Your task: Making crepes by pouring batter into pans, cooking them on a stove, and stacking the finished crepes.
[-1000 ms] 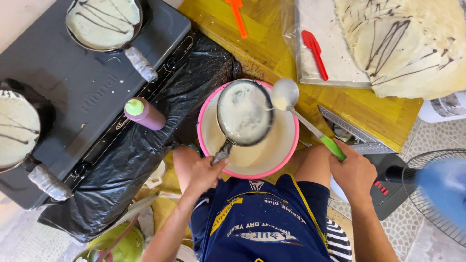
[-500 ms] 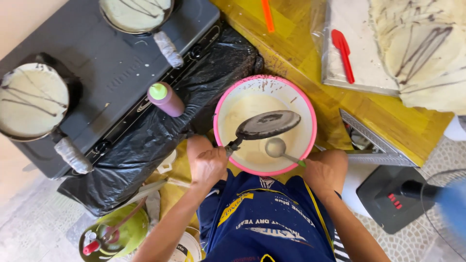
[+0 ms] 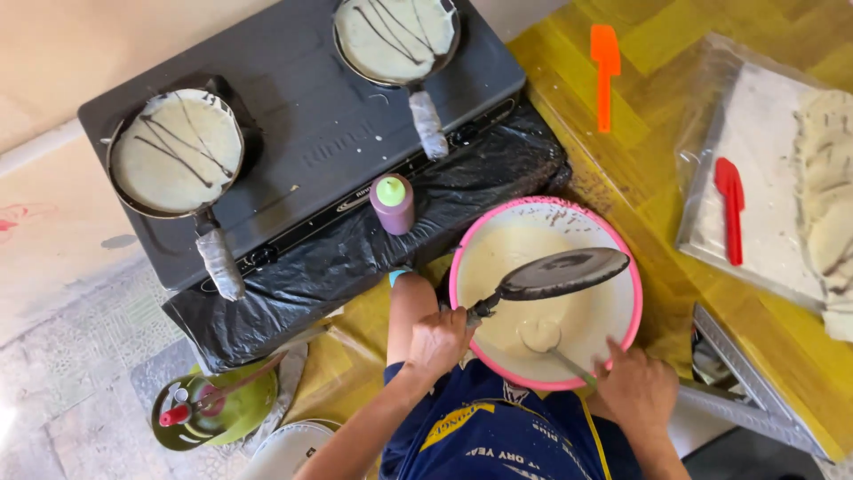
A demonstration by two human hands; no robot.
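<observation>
Batter (image 3: 498, 267) is filling a pink-rimmed bowl (image 3: 458, 267) that is sitting on the yellow table (image 3: 640, 169), just beside the black stove (image 3: 302, 116) and right in front of the person. Over the bowl the left hand (image 3: 437, 342) is gripping the handle of a small dark pan (image 3: 562, 272), fingers wrapped fully around it, and is holding the pan tilted above the batter. The right hand (image 3: 636, 389) is closing its fingers on the green handle of a ladle (image 3: 540, 334), whose cup is dipping into the batter below the pan. On the stove two more pans are resting, each carrying a pale round crepe streaked with dark lines: one at the left (image 3: 176, 151) and one at the top (image 3: 396, 37) (both handles are wrapped in pale cloth). A purple squeeze bottle (image 3: 392, 204) with a green cap is standing on the black plastic sheet (image 3: 355, 258) between stove and bowl. An orange spatula (image 3: 605, 73) is lying on the table, and a red spatula (image 3: 730, 209) is lying on a plastic-covered tray (image 3: 764, 142) beside finished crepes (image 3: 826, 204).
</observation>
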